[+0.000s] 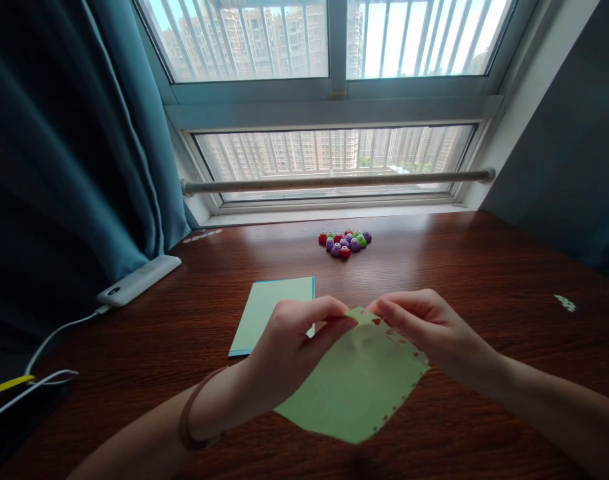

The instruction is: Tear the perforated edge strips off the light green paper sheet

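Both hands pinch the top corner of a light green sheet of paper (364,387), holding it tilted above the desk. Small red marks run along its right edges. My left hand (304,340), with a brown band at the wrist, grips the corner between thumb and fingers. Close beside it, my right hand (429,323) has its thumb and fingertips pressed together at the same corner. A stack of pale green paper (279,303) with blue edges lies flat behind my left hand, which covers part of it.
Several small red, purple and green round pieces (345,244) sit grouped near the window. A white power strip (139,280) with white cables lies at the left, by a blue curtain (129,167). Pale stickers or marks (565,303) are on the brown desk (464,267) at right.
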`<state>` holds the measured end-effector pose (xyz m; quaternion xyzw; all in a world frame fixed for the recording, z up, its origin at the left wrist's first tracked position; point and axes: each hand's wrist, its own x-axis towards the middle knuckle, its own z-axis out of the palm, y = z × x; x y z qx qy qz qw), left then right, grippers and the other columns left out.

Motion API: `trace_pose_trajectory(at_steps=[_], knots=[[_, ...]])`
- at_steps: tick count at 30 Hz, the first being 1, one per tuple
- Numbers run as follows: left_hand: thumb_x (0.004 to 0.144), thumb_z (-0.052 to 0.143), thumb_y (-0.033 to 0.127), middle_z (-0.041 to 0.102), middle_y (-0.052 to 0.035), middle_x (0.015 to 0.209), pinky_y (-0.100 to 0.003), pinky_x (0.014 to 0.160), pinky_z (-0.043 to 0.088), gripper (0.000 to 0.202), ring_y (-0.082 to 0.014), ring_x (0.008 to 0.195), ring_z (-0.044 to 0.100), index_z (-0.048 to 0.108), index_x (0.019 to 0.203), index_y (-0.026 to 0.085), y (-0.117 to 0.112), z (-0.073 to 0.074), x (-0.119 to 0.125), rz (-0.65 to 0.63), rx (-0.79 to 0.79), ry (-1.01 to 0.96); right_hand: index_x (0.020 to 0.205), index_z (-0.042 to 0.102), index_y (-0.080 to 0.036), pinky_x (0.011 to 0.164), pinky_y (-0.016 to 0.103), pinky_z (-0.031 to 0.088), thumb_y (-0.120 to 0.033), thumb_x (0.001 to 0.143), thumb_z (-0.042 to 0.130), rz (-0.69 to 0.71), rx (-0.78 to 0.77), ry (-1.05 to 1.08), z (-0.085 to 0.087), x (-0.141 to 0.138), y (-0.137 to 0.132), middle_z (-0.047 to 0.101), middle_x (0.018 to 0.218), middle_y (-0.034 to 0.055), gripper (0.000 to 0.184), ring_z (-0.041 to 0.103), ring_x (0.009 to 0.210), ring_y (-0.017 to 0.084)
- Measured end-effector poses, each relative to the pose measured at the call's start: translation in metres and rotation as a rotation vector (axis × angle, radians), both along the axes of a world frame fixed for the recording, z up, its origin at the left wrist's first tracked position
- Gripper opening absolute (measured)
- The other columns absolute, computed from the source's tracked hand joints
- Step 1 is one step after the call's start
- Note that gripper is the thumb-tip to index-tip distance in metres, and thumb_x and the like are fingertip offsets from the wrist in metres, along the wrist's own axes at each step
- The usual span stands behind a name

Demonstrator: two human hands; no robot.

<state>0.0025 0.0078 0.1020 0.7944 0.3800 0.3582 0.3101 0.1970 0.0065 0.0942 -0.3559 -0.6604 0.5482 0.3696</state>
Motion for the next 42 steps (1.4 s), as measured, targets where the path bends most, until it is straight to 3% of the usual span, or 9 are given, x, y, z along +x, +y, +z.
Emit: trace_pose_trajectory(at_steps=[2,4,6,10,14,23,32,38,42], knots=[[0.084,0.049,0.020,0.056,0.0029,0.056,-0.016,0.049,0.034,0.016,-0.0074,0.049,0.045,0.062,0.075,0.015,-0.001,-0.001,-0.002,-0.022,0.124,0.041,0.076,0.065,-0.012,0.049,0.019,0.034,-0.039,0.081,0.056,0.059,-0.109,-0.005,0.001,0.000,0.001,0.055,0.063,0.0006,0.030,0.045,0.055,0.009],[0.085,0.047,0.018,0.057,0.0030,0.059,-0.015,0.051,0.035,0.015,-0.0066,0.051,0.047,0.060,0.079,0.015,-0.003,-0.001,-0.004,-0.046,0.204,0.079,0.079,0.067,-0.012,0.053,0.019,0.036,-0.035,0.078,0.061,0.081,-0.107,-0.022,0.003,-0.001,0.000,0.058,0.068,0.0015,0.024,0.048,0.059,0.009],[0.086,0.045,0.017,0.058,0.0029,0.062,-0.015,0.052,0.036,0.014,-0.0062,0.052,0.048,0.059,0.082,0.015,-0.003,0.000,-0.005,-0.080,0.222,0.098,0.076,0.068,-0.012,0.053,0.019,0.038,-0.032,0.078,0.061,0.047,-0.015,-0.031,0.005,-0.003,-0.003,0.060,0.070,0.0019,0.021,0.050,0.061,0.010],[0.087,0.043,0.019,0.059,0.0021,0.068,-0.015,0.052,0.037,0.012,-0.0067,0.056,0.051,0.055,0.091,0.016,-0.005,0.003,-0.005,-0.117,0.174,0.082,0.071,0.067,-0.011,0.054,0.019,0.039,-0.023,0.082,0.056,-0.066,0.319,-0.117,0.009,-0.003,-0.009,0.060,0.066,0.0028,0.019,0.052,0.060,0.010],[0.083,0.050,0.017,0.060,-0.0007,0.074,-0.019,0.058,0.039,0.007,-0.0091,0.063,0.053,0.055,0.088,0.015,-0.005,0.004,-0.004,-0.133,0.256,0.101,0.072,0.067,-0.011,0.054,0.020,0.039,-0.017,0.082,0.054,-0.100,0.557,-0.242,0.007,-0.002,-0.014,0.059,0.067,0.0036,0.018,0.053,0.059,0.009],[0.080,0.043,0.008,0.054,-0.0031,0.066,-0.028,0.063,0.039,0.015,-0.0131,0.063,0.045,0.052,0.071,0.014,-0.005,0.000,0.001,-0.240,0.568,0.342,0.075,0.065,-0.012,0.057,0.022,0.039,-0.010,0.077,0.053,-0.084,0.715,-0.351,-0.005,-0.006,-0.020,0.058,0.071,0.0039,0.012,0.052,0.062,0.011],[0.080,0.042,0.012,0.047,-0.0005,0.058,-0.026,0.054,0.034,0.018,-0.0117,0.056,0.041,0.051,0.064,0.015,-0.004,0.001,0.001,-0.205,0.551,0.377,0.066,0.063,-0.012,0.054,0.022,0.037,-0.012,0.075,0.054,-0.091,0.716,-0.336,-0.003,-0.006,-0.016,0.056,0.064,0.0035,0.013,0.049,0.058,0.010],[0.078,0.049,0.010,0.057,-0.0022,0.070,-0.026,0.062,0.039,0.008,-0.0128,0.065,0.050,0.055,0.077,0.015,0.004,0.006,-0.013,-0.021,0.555,0.292,0.066,0.063,-0.012,0.054,0.022,0.037,-0.010,0.074,0.053,-0.131,0.714,-0.356,0.001,-0.005,-0.016,0.055,0.064,0.0033,0.013,0.048,0.057,0.010],[0.082,0.051,0.019,0.058,-0.0028,0.076,-0.023,0.063,0.040,0.007,-0.0124,0.069,0.053,0.055,0.087,0.015,0.002,0.011,-0.013,-0.182,0.344,0.327,0.069,0.063,-0.012,0.055,0.022,0.038,-0.013,0.077,0.053,-0.104,0.693,-0.349,0.001,-0.005,-0.016,0.055,0.065,0.0032,0.013,0.049,0.058,0.010]])
